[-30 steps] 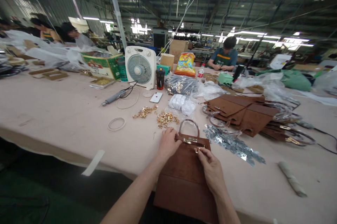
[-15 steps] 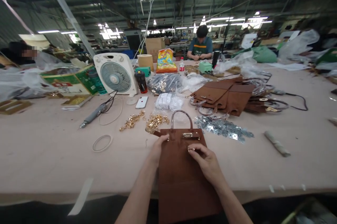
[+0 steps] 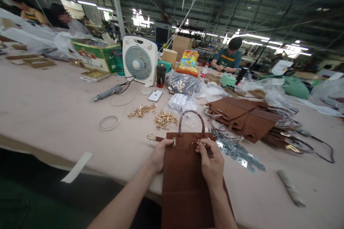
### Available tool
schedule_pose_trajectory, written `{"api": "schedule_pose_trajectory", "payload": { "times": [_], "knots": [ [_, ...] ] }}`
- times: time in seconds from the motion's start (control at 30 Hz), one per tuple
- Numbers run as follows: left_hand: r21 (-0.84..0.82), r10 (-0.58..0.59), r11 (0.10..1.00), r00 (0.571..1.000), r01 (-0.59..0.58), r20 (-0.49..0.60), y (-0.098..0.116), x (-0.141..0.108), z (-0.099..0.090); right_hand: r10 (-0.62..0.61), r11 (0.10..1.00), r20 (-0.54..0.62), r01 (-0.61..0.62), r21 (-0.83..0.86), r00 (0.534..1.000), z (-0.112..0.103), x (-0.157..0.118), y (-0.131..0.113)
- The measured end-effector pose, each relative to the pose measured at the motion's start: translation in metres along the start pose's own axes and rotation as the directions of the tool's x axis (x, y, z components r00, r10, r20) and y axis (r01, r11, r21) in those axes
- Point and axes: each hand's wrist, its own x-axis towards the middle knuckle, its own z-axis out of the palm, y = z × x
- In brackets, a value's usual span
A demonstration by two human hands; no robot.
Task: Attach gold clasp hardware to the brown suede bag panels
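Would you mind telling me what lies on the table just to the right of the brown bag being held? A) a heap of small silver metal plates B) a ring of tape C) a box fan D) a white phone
A: the heap of silver metal plates spreads over the table right of the brown bag, close to the right hand.

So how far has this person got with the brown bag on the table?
Done: the brown bag already carries its handle and a gold-tipped strap. In hand: the left hand steadies the bag while the right hand pinches a small gold fitting at its top edge. Left: a stack of brown bags and loose gold fittings.
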Motion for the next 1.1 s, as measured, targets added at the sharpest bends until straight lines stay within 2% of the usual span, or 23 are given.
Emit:
{"api": "schedule_pose_trajectory", "payload": {
  "times": [0.2, 0.37, 0.47, 0.8, 1.1],
  "knots": [
    [-0.006, 0.019, 1.000, 1.000, -0.019, -0.001, -0.003, 0.004, -0.002, 0.185, 0.978, 0.070, -0.190, 0.086, 0.980, 0.001, -0.003, 0.013],
    [-0.003, -0.007, 1.000, 0.995, 0.008, 0.096, -0.002, 0.007, -0.001, 0.245, 0.957, 0.079, -0.254, 0.140, 0.966, 0.003, -0.002, 0.023],
    [0.003, -0.008, 1.000, 0.989, 0.008, 0.145, -0.001, 0.007, 0.001, 0.243, 0.958, 0.102, -0.255, 0.131, 0.965, 0.001, -0.001, 0.025],
    [-0.001, 0.015, 1.000, 0.987, -0.015, 0.159, -0.003, 0.007, -0.001, 0.208, 0.974, 0.143, -0.219, 0.065, 0.968, 0.001, -0.002, 0.021],
    [0.002, 0.018, 1.000, 0.994, -0.018, 0.108, -0.003, 0.008, -0.003, 0.128, 0.990, 0.207, -0.139, 0.039, 0.970, 0.004, 0.004, 0.024]
  ]
}}
